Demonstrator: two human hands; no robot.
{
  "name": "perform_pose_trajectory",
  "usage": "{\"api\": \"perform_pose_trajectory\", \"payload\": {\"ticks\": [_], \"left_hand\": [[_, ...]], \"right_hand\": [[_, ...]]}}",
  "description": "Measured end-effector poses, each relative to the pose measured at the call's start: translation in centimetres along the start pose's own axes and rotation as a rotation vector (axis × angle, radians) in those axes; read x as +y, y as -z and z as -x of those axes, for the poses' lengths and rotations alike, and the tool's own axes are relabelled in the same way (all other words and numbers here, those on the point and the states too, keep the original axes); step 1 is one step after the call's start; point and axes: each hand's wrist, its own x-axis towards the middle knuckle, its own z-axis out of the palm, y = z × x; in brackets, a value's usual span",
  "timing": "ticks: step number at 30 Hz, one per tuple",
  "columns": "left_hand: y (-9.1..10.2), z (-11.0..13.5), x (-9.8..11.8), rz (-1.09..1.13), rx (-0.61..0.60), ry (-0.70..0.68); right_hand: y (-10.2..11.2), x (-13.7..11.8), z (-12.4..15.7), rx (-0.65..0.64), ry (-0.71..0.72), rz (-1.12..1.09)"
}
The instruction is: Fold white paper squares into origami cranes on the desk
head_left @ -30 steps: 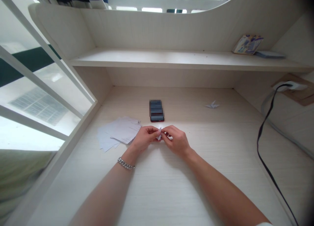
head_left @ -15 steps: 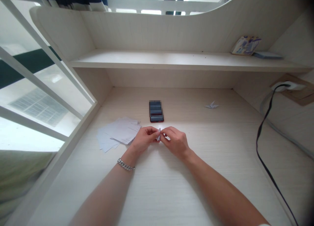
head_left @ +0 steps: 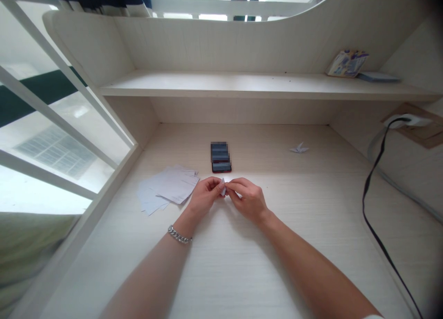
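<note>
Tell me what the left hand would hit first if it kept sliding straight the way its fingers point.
The left hand points right, toward the right hand. It already pinches the small folded paper between them, so beyond that paper it would likely meet the right hand's fingertips. Depth is hard to judge.

Phone [head_left: 220, 156] right of paper sheets [head_left: 166, 187]

Compared with a second ago, both hands sit slightly farther from the near edge of the desk [head_left: 311, 226], closer to the phone [head_left: 220, 158]. The left hand [head_left: 204, 196] and right hand [head_left: 249, 199] press closer together, so less of the small folded paper [head_left: 223, 188] pinched between their fingertips shows than before.
</note>
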Motion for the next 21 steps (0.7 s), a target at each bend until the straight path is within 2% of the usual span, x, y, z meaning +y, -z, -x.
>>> {"api": "perform_pose_trajectory", "payload": {"ticks": [7,13,21], "left_hand": [[-0.3,0.0,-0.1,-0.036,0.031,-0.032],[-0.3,0.1,0.0,-0.035,0.049,-0.029],[-0.3,0.0,-0.2,-0.018,0.057,-0.031]], "right_hand": [[-0.3,-1.1,-0.1,0.057,-0.191,-0.264],[-0.4,-1.0,-0.3,0.059,-0.348,-0.377],[-0.5,-0.9,-0.4,0.039,-0.403,-0.425]]}}
